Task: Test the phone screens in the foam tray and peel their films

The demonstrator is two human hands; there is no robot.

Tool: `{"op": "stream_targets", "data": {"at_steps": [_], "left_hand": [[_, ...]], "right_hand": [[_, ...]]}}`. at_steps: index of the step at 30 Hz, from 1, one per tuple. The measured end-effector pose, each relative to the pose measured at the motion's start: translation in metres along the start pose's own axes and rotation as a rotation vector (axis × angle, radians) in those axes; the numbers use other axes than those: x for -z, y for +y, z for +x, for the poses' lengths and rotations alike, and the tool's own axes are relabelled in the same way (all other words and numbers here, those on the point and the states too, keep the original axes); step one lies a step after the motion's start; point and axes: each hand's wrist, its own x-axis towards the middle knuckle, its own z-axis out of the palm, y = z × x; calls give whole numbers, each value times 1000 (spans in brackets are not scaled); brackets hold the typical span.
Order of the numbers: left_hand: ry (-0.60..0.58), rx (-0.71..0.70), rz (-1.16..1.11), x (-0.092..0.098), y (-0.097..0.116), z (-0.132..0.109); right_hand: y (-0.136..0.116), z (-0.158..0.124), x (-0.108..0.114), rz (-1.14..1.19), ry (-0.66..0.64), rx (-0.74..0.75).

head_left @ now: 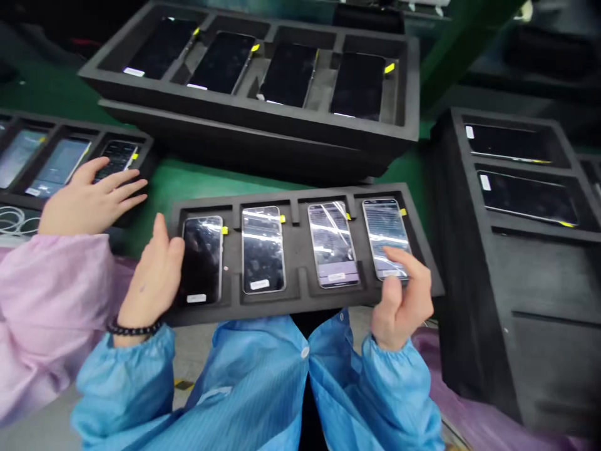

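Observation:
In front of me lies a black foam tray (295,250) with a row of phones in its slots, each with a small yellow tab. My left hand (153,275), a dark beaded bracelet at its wrist, is at the tray's left end beside a dark-screened phone (204,260). Its visible index finger and thumb are stretched apart; the other fingers are hidden. With its index finger extended, my right hand (406,297) touches the lit screen of the rightmost phone (385,232). Between them lie a phone with glare (263,250) and a phone showing lines of text (332,238).
Behind, stacked foam trays (253,128) hold several dark phones. A co-worker's hand (89,197) in a pink sleeve reaches over another phone tray (32,119) at left, near a white cable (16,220). At right, a tall foam stack (539,269) carries phones on top.

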Motion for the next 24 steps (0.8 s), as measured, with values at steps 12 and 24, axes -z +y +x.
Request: {"op": "stream_targets", "data": {"at_steps": [12, 24], "left_hand": [[-86, 334, 234, -15, 20, 11], [-44, 379, 145, -21, 25, 10]], "right_hand": [[-63, 2, -77, -317, -708, 187], [-60, 4, -76, -172, -793, 206]]}}
